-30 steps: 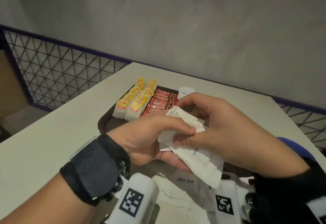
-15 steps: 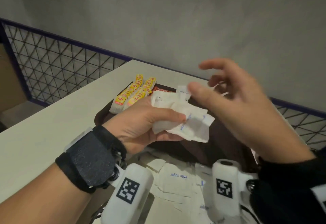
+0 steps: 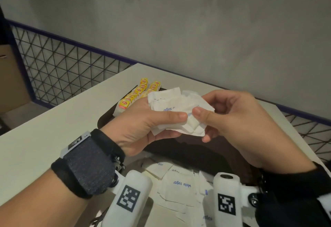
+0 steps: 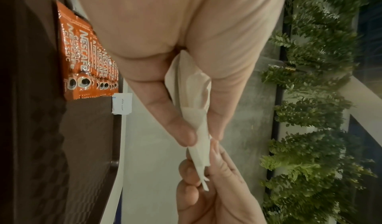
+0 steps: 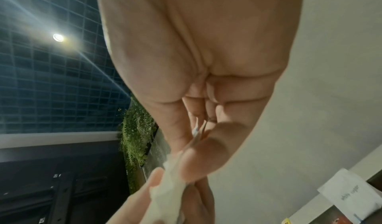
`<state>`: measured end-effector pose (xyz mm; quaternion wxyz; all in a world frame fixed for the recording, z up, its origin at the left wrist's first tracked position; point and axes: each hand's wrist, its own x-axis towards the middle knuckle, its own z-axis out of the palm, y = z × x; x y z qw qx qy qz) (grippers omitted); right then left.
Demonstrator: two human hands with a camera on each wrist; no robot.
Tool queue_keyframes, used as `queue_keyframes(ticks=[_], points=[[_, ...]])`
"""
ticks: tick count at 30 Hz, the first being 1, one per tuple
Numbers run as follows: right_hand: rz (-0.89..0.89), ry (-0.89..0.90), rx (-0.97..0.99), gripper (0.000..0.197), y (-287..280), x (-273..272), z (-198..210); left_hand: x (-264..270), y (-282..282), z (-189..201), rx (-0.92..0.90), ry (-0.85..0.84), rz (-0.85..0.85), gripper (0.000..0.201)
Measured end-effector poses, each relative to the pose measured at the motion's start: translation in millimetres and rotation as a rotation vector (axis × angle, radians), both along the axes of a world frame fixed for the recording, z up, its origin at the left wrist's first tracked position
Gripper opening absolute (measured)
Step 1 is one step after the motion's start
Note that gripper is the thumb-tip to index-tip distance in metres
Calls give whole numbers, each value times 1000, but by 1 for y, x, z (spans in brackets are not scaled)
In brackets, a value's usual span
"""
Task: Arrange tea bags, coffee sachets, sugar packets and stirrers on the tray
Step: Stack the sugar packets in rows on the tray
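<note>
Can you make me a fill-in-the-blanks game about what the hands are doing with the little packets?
1. Both hands hold a bunch of white ____ packets.
2. The yellow tea bags lie in rows on the brown ____.
3. The left hand and the right hand hold the bunch ____ the tray, not on it.
4. The orange sachets on the tray hold ____.

Missing words: sugar; tray; above; coffee

Bundle of sugar packets held above the tray, between my left hand and right hand. Tea bags at tray's far left; coffee sachets beside them. Loose sugar packets on tabletop, nearer me than tray.
</note>
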<state>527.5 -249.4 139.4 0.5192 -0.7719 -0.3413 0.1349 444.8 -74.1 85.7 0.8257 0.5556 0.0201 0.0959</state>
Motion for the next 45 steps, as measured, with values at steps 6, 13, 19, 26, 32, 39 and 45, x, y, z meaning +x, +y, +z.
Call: queue_keyframes(ticks=[6, 13, 19, 26, 32, 39, 45], points=[[-108, 83, 78, 16, 4, 1, -1, 4, 2, -5, -36, -3, 22, 53], [-106, 293, 177, 20, 2, 2, 8, 4, 3, -7, -56, 1, 47, 56], [-151, 762, 596, 11, -8, 10, 17, 6, 5, -7, -83, 20, 113, 54], [-124, 876, 674, 30, -15, 18, 14, 7, 8, -8, -123, 54, 172, 49], [-138, 346, 384, 24, -11, 16, 7, 9, 12, -8, -140, 53, 218, 56], [-102, 23, -55, 64, -6, 37, 25, 10, 20, -12, -111, 55, 250, 60], [-158, -223, -597, 21, 45, 117, 43, 0, 28, -18, -59, 98, 229, 57]])
